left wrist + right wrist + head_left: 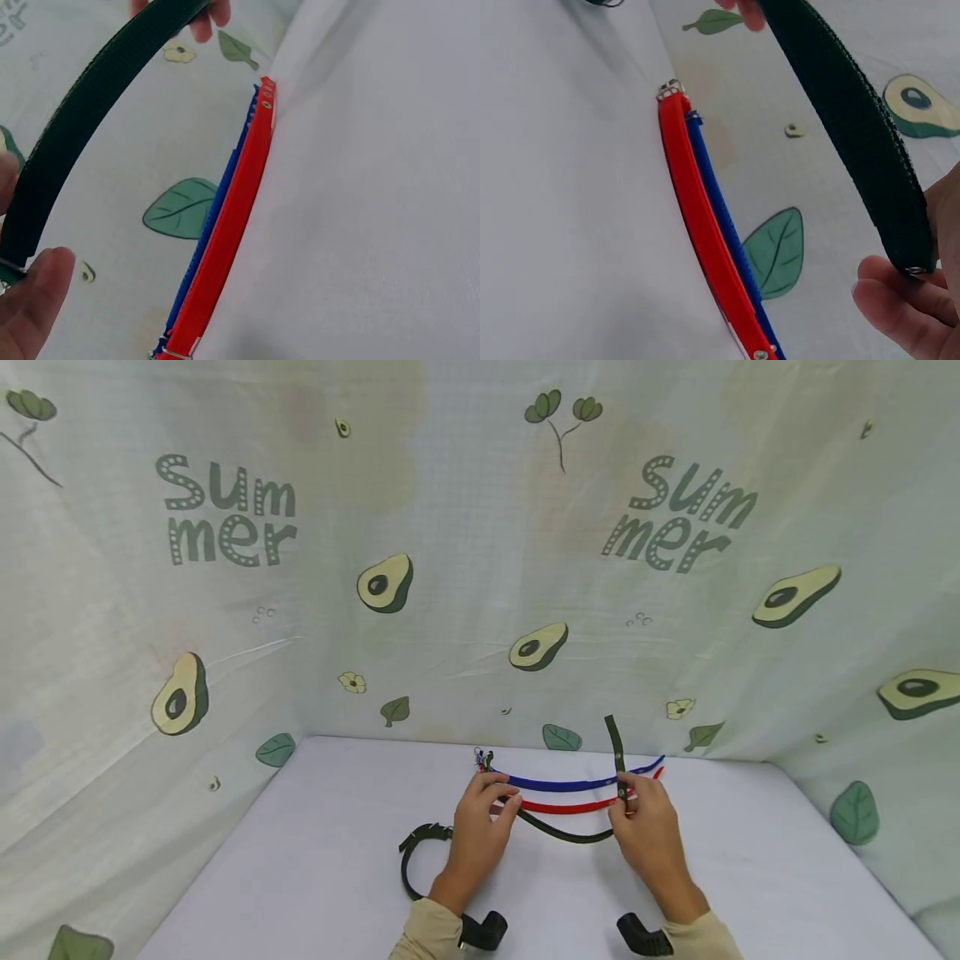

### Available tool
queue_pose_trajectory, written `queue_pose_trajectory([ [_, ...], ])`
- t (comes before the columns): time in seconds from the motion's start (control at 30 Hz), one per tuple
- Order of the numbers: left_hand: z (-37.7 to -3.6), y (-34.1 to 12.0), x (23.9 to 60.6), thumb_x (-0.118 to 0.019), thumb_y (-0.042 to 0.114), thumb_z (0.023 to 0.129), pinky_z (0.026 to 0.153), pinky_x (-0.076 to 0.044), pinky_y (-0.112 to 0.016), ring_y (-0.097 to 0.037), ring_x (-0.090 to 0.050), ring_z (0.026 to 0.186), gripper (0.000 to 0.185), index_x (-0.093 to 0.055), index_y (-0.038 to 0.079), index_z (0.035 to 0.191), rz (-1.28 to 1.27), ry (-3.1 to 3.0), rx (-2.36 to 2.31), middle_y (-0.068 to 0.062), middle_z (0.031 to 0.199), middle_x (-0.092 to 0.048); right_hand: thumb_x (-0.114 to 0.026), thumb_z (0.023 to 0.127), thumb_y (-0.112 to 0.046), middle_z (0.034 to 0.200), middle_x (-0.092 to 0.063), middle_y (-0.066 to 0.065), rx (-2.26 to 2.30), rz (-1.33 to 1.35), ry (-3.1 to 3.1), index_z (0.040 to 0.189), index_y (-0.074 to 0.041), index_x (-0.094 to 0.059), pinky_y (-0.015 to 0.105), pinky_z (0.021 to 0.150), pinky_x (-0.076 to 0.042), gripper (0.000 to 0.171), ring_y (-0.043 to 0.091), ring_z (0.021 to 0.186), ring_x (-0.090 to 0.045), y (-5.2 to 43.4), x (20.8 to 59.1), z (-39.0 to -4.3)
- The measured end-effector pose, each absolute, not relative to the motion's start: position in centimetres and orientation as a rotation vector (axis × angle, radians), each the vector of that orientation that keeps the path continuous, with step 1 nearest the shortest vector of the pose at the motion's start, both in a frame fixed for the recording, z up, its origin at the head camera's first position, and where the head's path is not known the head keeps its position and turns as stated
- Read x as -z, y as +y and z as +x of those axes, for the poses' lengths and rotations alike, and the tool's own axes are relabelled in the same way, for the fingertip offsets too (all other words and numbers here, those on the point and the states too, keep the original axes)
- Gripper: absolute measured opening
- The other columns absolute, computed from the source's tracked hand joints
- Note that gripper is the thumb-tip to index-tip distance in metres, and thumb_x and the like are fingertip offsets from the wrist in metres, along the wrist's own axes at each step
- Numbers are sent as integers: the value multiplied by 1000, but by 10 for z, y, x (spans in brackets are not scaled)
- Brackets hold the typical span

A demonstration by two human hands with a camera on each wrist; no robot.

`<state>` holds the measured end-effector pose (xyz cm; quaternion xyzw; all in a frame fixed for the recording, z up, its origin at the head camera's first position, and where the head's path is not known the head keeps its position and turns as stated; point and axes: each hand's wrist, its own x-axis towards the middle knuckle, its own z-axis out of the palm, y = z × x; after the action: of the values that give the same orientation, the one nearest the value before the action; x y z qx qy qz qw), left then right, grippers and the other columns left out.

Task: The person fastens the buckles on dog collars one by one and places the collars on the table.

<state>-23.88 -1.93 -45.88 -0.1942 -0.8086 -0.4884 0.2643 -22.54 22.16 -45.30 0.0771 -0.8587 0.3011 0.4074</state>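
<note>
In head view (only): strap tip.

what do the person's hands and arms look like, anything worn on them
The left hand and right hand are bare, with no gloves visible. The left sleeve and right sleeve are plain beige. A black, angular wrist camera shows beside each sleeve.

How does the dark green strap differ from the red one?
Colour: the green strap is dark, the red strap bright. Position: the left hand and right hand hold the green strap up; the red strap lies on the table. Both are long, curved bands with metal fittings.
</note>
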Motion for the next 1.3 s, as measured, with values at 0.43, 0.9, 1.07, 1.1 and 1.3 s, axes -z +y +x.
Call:
queue_pose_trajectory([
  [0.43,-239,-26,458,-63,-5,95,77,-56,-21,-19,-58,125,26,-74,10,113,-606,-2028,1279,3,143,-56,-68,74,8,116,-63,19,-527,479,-2199,145,6,-44,18,54,-51,75,11,68,-59,214,448,-195],
  [0.9,-235,-26,460,-65,-2,94,71,-51,-12,-14,-70,86,67,-38,12,154,-664,-2094,986,-9,163,-27,-64,69,12,93,-64,2,-669,563,-2089,129,-2,-65,11,53,-40,61,4,62,-51,218,454,-193],
  [1.07,-233,-25,461,-61,3,98,77,-56,-22,-16,-67,102,64,-31,5,154,-592,-2180,1186,-11,150,-47,-60,72,9,90,-61,-2,-690,519,-2150,125,-4,-68,10,52,-35,54,4,64,-43,217,458,-193],
  [1.1,-233,-26,461,-61,4,99,77,-56,-23,-16,-67,105,59,-35,3,152,-576,-2182,1221,-11,143,-54,-59,73,9,90,-61,-2,-697,512,-2161,124,-4,-68,10,52,-35,53,4,65,-43,217,458,-193],
  [1.3,-235,-27,461,-62,1,98,68,-56,-21,-11,-68,91,34,-58,0,132,-575,-2106,1324,-4,110,-66,-60,79,16,93,-66,1,-1059,480,-2171,121,-10,-71,16,53,-47,50,7,63,-58,214,452,-190],
])
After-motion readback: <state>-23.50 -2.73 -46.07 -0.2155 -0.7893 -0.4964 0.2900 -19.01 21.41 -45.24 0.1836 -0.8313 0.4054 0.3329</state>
